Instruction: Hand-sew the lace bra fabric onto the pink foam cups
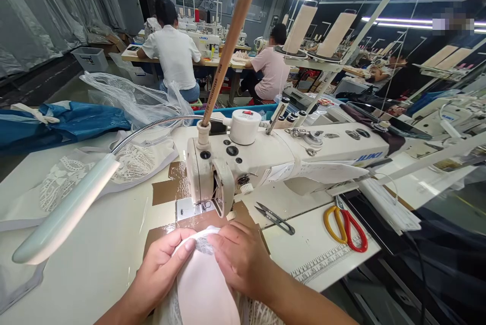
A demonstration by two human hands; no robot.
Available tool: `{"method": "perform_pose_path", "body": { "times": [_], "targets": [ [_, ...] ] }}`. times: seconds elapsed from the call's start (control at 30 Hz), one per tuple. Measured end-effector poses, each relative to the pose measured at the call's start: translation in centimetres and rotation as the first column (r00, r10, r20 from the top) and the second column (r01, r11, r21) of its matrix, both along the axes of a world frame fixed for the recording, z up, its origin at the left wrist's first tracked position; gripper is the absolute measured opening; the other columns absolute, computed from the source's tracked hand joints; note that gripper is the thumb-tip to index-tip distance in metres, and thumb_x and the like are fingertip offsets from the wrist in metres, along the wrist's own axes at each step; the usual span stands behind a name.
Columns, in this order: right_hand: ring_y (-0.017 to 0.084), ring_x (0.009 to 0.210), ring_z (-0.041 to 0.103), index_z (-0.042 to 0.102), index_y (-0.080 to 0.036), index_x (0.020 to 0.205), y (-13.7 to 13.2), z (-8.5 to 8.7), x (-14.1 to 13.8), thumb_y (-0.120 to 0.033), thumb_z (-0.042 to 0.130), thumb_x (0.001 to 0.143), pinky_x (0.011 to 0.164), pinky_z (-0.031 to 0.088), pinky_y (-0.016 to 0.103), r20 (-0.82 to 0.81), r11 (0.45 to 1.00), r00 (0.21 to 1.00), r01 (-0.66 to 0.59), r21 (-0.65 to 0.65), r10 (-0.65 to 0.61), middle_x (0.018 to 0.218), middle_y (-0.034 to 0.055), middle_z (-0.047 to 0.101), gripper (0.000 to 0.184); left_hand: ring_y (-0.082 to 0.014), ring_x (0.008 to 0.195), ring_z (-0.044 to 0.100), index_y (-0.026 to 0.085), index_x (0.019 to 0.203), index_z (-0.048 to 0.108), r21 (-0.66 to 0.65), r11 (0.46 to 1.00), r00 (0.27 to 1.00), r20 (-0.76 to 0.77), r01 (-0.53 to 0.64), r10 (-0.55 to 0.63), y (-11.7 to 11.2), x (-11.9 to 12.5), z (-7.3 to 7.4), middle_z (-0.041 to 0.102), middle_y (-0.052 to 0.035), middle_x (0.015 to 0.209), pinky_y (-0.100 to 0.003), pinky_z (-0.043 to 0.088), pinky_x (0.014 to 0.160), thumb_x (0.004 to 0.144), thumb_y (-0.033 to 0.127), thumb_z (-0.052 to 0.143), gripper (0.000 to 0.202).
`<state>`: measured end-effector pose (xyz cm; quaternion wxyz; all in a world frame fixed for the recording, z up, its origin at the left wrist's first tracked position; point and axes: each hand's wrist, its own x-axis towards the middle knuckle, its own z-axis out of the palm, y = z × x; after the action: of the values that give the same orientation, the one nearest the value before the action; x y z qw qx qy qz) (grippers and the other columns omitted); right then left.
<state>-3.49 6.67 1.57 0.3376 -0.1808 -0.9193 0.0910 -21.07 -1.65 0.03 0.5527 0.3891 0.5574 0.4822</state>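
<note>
A pale pink fabric piece with lace point(205, 284) hangs between my two hands, just in front of the sewing machine point(212, 173). My left hand point(163, 259) pinches its upper edge between thumb and fingers. On the other side, my right hand point(243, 254) grips the same edge, fingers curled over it. White mesh or lace shows between the fingertips. Both hands are closed, close to the needle area but apart from the needle plate point(186, 211). The lower part of the fabric runs out of view at the bottom.
Thread snips point(275, 218) and scissors with yellow and red handles point(345, 226) lie to the right. A lamp point(68, 208) on a bendable neck reaches over the left side. Lace pieces point(129, 163) lie beyond it. Several people work at other machines behind.
</note>
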Motion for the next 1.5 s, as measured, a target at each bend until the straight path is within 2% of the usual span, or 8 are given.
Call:
{"method": "perform_pose_path", "body": {
  "times": [0.27,0.53,0.67,0.77,0.9,1.13,1.3,1.5],
  "targets": [
    [0.017,0.059,0.041,0.06,-0.015,0.082,-0.5,-0.4,-0.2,-0.008,0.041,0.08,0.056,0.039,0.029,0.037,0.999,0.998,0.046,-0.001,-0.046,0.065,0.0043,0.051,0.02,-0.0172,0.067,0.055,0.016,0.091,0.067,0.04,0.999,0.998,-0.051,-0.019,0.021,0.0,0.2,0.1,0.064,-0.0044,0.076,-0.024,0.048,0.06,0.089,0.044,0.054,0.031],
    [0.017,0.057,0.046,0.057,-0.017,0.075,-1.5,-1.2,-0.6,-0.009,0.039,0.08,0.056,0.039,0.028,0.05,0.987,0.986,0.158,-0.028,-0.156,0.063,0.0044,0.052,0.021,-0.018,0.073,0.057,0.018,0.096,0.063,0.134,0.991,0.957,-0.291,0.029,0.012,-0.4,0.2,0.0,0.064,-0.0029,0.079,-0.025,0.047,0.068,0.096,0.039,0.042,0.03],
    [0.016,0.057,0.05,0.056,-0.017,0.078,-2.2,-0.6,-0.7,-0.01,0.039,0.081,0.057,0.039,0.026,0.036,0.984,0.988,0.154,-0.084,-0.152,0.064,0.0041,0.056,0.019,-0.0166,0.07,0.06,0.019,0.098,0.062,0.245,0.969,0.918,-0.39,0.023,0.077,-0.9,0.5,0.4,0.066,-0.0032,0.081,-0.025,0.048,0.065,0.098,0.033,0.038,0.027],
    [0.015,0.054,0.05,0.053,-0.017,0.073,-2.7,0.5,-0.5,-0.012,0.039,0.082,0.054,0.036,0.026,0.033,0.974,0.987,0.158,-0.165,-0.154,0.062,0.0031,0.056,0.018,-0.0159,0.07,0.063,0.019,0.1,0.062,0.391,0.92,0.866,-0.472,0.039,0.164,-1.4,0.9,0.7,0.069,-0.0035,0.085,-0.023,0.05,0.063,0.095,0.025,0.044,0.019],
    [0.012,0.05,0.045,0.046,-0.018,0.064,-3.6,1.8,0.2,-0.016,0.039,0.083,0.05,0.031,0.024,-0.013,0.943,0.991,0.12,-0.311,-0.13,0.057,0.0003,0.052,0.02,-0.016,0.071,0.068,0.019,0.099,0.062,0.591,0.798,0.744,-0.587,0.122,0.321,-1.9,1.5,0.9,0.071,-0.0034,0.086,-0.021,0.053,0.064,0.089,0.017,0.054,0.013],
    [0.011,0.057,0.05,0.057,-0.017,0.073,-5.8,2.8,1.7,-0.023,0.043,0.088,0.055,0.037,0.022,-0.247,0.794,0.966,-0.093,-0.601,-0.074,0.063,0.0001,0.058,0.021,-0.0172,0.068,0.071,0.016,0.104,0.06,0.776,0.576,0.553,-0.608,0.259,0.57,-3.3,2.8,1.6,0.074,-0.0057,0.08,-0.021,0.055,0.062,0.087,0.015,0.058,0.018],
    [0.013,0.058,0.053,0.06,-0.017,0.074,-6.9,3.0,2.1,-0.028,0.046,0.088,0.057,0.04,0.023,-0.394,0.725,0.918,-0.24,-0.646,-0.047,0.062,0.001,0.059,0.023,-0.0206,0.071,0.07,0.019,0.108,0.06,0.745,0.574,0.431,-0.666,0.34,0.609,-4.7,3.2,1.9,0.074,-0.0074,0.082,-0.027,0.055,0.066,0.086,0.014,0.058,0.022],
    [0.012,0.06,0.055,0.064,-0.019,0.081,-7.5,2.3,2.4,-0.025,0.049,0.089,0.058,0.042,0.022,-0.518,0.721,0.855,-0.336,-0.606,-0.037,0.067,0.0004,0.062,0.019,-0.0192,0.069,0.068,0.015,0.107,0.061,0.755,0.525,0.367,-0.652,0.393,0.663,-5.6,4.3,2.2,0.074,-0.0079,0.079,-0.028,0.054,0.067,0.088,0.013,0.056,0.02]
  ]
}}
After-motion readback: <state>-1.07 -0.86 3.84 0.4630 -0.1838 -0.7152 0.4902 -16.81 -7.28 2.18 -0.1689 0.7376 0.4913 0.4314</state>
